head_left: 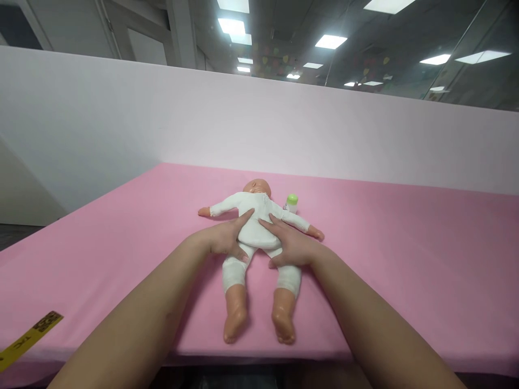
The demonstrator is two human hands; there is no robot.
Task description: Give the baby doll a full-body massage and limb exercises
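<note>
A baby doll (259,231) with a white cloth body lies on the pink surface (405,259), its head away from me and its bare feet toward me. My left hand (232,236) rests on the left side of the doll's lower body and hip, thumb and fingers spread apart. On the other side, my right hand (288,240) lies over the hip and upper thigh, also with its fingers spread. Both palms touch the doll, and neither hand is closed round it.
A small bottle with a green cap (292,201) stands beside the doll's right-hand shoulder. A white wall panel (284,129) borders the far side of the surface. At the lower left is a yellow tag (30,337) with a printed code.
</note>
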